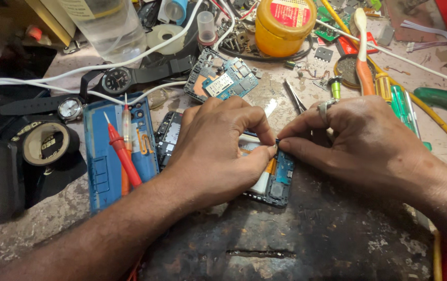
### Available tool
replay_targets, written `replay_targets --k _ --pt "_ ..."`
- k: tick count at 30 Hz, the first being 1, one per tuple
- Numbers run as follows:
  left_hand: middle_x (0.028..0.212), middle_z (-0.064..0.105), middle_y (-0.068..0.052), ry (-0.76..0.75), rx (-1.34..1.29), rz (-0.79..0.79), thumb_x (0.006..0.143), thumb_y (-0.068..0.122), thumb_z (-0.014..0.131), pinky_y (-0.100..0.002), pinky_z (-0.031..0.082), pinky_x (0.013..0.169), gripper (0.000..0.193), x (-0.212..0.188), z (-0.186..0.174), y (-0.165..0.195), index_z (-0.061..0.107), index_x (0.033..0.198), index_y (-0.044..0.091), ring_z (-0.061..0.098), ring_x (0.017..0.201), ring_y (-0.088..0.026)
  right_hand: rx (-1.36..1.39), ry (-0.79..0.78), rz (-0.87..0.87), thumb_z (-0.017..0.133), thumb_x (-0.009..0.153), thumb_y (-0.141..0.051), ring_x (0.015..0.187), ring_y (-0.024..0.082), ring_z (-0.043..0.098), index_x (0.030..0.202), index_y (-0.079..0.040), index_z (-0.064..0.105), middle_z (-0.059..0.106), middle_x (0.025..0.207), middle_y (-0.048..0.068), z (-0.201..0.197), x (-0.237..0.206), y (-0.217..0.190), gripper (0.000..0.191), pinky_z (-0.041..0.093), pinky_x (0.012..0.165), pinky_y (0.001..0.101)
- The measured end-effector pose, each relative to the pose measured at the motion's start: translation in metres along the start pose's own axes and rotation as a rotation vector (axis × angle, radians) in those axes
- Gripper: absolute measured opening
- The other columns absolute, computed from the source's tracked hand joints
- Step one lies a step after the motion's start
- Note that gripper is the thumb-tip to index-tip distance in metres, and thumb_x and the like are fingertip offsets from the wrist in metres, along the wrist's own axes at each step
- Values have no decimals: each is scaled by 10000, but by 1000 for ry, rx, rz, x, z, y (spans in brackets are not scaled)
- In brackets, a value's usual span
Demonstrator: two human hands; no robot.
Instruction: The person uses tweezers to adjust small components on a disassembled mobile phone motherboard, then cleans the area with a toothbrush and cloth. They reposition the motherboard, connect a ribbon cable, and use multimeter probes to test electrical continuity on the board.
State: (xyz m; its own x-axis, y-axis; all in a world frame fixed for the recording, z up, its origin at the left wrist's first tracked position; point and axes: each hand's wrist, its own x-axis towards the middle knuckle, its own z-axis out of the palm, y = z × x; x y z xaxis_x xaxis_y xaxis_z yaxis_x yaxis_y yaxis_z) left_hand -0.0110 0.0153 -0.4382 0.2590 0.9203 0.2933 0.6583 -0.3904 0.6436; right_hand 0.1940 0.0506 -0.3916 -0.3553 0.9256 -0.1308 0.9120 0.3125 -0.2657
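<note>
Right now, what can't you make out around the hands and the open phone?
- Head view: the part pinched between the left hand and right hand is too small and hidden by fingertips.
- Most of the opened phone lies under the left hand.
- The tweezers run behind the right hand.
- The clear bottle is cut off by the top edge.

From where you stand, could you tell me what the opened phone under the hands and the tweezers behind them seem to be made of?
The opened phone looks like a blue circuit board in a dark, probably plastic frame: matte, with small components showing. The tweezers look like bare metal: thin, grey, slightly shiny. Left hand and right hand pinch at the phone's top edge.
</note>
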Motion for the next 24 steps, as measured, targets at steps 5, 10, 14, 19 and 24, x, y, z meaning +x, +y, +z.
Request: replay_targets --k 5,10,14,19,24 --pt "994 679 -3 -5 11 -4 772 305 740 -468 322 1039 132 1 36 -16 736 841 192 588 1099 -224 192 82 -149 803 770 -347 500 130 649 959 -181 830 757 596 46 35 6 26 253 515 431 326" --pt "989 683 -7 8 12 -1 755 287 730 -468 336 1028 124 -1 70 -35 735 831 190 597 1092 -234 1 101 -178 852 794 -400 476 166 682 1003 -221 854 763 650 95 69 17 53 275 521 484 347" --pt "980 689 0 12 10 -15 757 280 717 -462 350 1026 117 -2 104 -54 734 830 190 608 1085 -230 164 188 -345 788 814 -295 525 116 674 983 -167 832 777 695 67 100 24 82 216 545 453 290" --pt "979 690 0 13 3 -24 755 289 720 -460 341 1027 122 -1 145 -75 738 824 190 605 1085 -228 46 192 -282 841 809 -334 501 133 686 994 -182 846 762 652 91 139 33 110 240 541 479 327" --pt "994 690 -5 3 1 -20 751 279 719 -457 336 1028 114 -1 191 -100 746 821 193 598 1093 -234 76 308 -128 783 891 -296 590 123 698 1063 -173 838 795 724 28 168 40 143 219 586 507 292"
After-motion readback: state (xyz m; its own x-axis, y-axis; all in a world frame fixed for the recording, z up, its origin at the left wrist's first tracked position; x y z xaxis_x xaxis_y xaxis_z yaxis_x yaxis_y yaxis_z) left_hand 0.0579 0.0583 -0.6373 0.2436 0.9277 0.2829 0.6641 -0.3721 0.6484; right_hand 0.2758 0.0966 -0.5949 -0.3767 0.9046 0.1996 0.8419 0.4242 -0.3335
